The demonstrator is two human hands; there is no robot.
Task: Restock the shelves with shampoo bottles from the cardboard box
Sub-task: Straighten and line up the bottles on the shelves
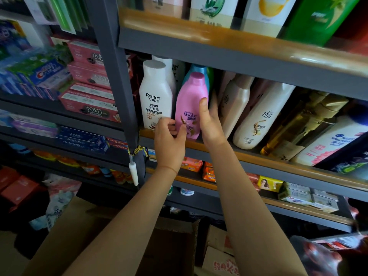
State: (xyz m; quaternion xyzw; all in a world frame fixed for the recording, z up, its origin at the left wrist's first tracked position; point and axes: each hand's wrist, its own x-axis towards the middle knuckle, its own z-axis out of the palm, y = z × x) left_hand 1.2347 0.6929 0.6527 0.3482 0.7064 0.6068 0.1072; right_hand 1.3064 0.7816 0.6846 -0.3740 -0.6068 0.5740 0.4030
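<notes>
1. Progress, as a judgement: the shelf [199, 145] already carries a full-looking front row, so the restocking seems well on. The pink shampoo bottle [191, 104] appears to be the one now being seated.

2. That bottle stands upright at the front edge of the shelf, near its left end. It sits just beside the white Raclen bottle [156, 94], which is next to the dark upright post [117, 76], and a blue-capped bottle [197, 69] stands behind it.

3. The left hand [169, 140] is at the bottle's lower left. Its thumb lies across the lower label and its fingers [169, 123] curl into the gap towards the white bottle. It is a loose, part-closed hold, more steadying than gripping.

4. The right hand [209, 124] lies flat and open along the bottle's right side. The thumb rests on the front face, and the other fingers are blurred behind, so I cannot tell whether they touch.

5. To the right, a cream bottle [256, 120] and others lean at a slant, and they may want straightening.

6. What is left: the cardboard box [171, 246] sits open below the arms, under the shelves. Its inside is dark, so I cannot tell how many bottles remain.
</notes>
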